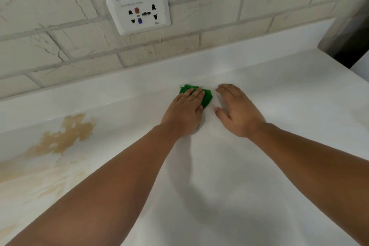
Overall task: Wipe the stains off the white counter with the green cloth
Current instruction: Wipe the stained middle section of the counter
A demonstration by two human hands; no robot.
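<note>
Left hand (184,113) is flat on the cloth (206,97), palm down, fingers together and stretched out over it, pressing it onto the counter (229,175). The cloth is bunched up small, so only its green far edge and right side poke out from under the fingers. Can't really tell whether the thumb is hooked around it or just lying on top, the hand covers most of it.

Right hand (237,110) sits just right of the cloth, not touching it, fingers spread a bit and flat on the counter, holding nothing.

Everything else relative to the cloth: the stain (65,138) is well off to the left, a tan-brown patch with ragged edges, running up onto the low raised lip at the back, and it fades into paler streaks toward the near left corner. Around the cloth itself the surface looks white.

Up and to the left of the cloth there's a wall socket (138,12) on the pale brick wall (259,6), labelled 8PP-1. Far right of the cloth, something dark (351,42) stands at the counter's end, blurry.
</note>
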